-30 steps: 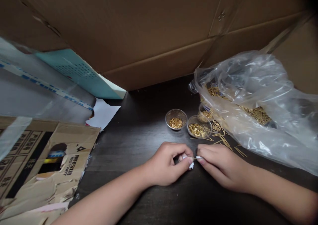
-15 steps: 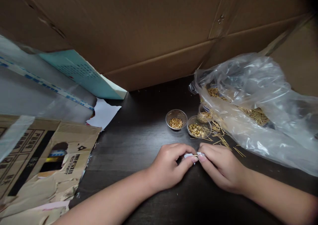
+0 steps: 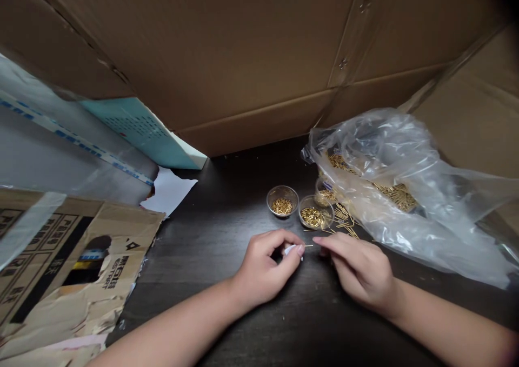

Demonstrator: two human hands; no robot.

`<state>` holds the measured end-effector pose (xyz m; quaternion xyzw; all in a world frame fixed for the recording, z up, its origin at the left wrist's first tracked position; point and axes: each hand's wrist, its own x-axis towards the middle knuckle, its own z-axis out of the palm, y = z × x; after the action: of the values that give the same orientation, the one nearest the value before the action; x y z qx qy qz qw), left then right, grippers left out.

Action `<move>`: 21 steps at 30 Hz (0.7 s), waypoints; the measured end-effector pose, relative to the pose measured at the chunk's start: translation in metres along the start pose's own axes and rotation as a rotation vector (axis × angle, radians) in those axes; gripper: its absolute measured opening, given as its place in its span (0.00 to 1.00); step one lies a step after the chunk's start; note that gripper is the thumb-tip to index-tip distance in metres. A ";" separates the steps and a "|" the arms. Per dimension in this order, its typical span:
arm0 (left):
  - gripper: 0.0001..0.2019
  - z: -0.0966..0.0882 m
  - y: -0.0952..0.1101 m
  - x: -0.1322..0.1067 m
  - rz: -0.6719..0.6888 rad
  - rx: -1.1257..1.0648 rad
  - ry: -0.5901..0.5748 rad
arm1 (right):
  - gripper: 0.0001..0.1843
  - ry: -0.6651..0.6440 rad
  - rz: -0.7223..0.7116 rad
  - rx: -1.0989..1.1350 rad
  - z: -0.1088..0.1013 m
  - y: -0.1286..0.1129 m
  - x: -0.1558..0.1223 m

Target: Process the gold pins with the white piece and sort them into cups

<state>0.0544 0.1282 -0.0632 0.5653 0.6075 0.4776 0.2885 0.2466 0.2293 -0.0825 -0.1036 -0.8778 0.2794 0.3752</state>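
My left hand (image 3: 270,264) is closed, thumb and forefinger pinching a thin brass pin (image 3: 308,245) whose end sticks out to the right. A small white piece (image 3: 289,249), perhaps paper or tape, shows at these fingers. Just right of the pin's tip, apart from it, is my right hand (image 3: 359,267), forefinger stretched out and nothing visible in its fingers; its other fingertips are partly hidden. Beyond the hands stand small clear cups with short brass pieces: a left cup (image 3: 283,201), a middle cup (image 3: 316,212) and a third cup (image 3: 324,187) partly under plastic.
A clear plastic bag (image 3: 430,237) with many brass pins (image 3: 395,194) lies at the right. Loose pins (image 3: 344,215) lie beside the cups on the dark table (image 3: 227,210). A cardboard wall (image 3: 243,59) rises behind; a torn carton (image 3: 117,226) stands at left.
My hands have come apart: the right fingers have left the pin, which stays in my left hand. The left hand sits slightly further left in view. The camera view has shifted slightly.
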 end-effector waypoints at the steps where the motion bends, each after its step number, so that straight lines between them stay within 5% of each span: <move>1: 0.06 0.001 0.000 0.000 0.001 -0.001 -0.001 | 0.22 -0.012 -0.007 -0.003 0.001 0.000 0.001; 7: 0.08 0.005 0.002 -0.001 -0.031 -0.043 -0.054 | 0.14 -0.060 0.009 -0.029 0.008 0.001 0.002; 12: 0.11 0.002 0.000 -0.004 -0.069 -0.194 -0.065 | 0.10 0.042 -0.048 -0.149 -0.001 -0.013 0.004; 17: 0.13 0.002 -0.008 -0.004 -0.157 -0.257 -0.026 | 0.06 -0.032 -0.100 -0.368 -0.058 -0.048 0.024; 21: 0.12 0.004 -0.014 0.001 -0.165 -0.182 -0.016 | 0.11 0.170 0.253 -0.812 -0.112 -0.039 0.045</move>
<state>0.0516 0.1319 -0.0770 0.4887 0.6038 0.5007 0.3819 0.2971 0.2611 0.0296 -0.3722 -0.8629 -0.0542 0.3376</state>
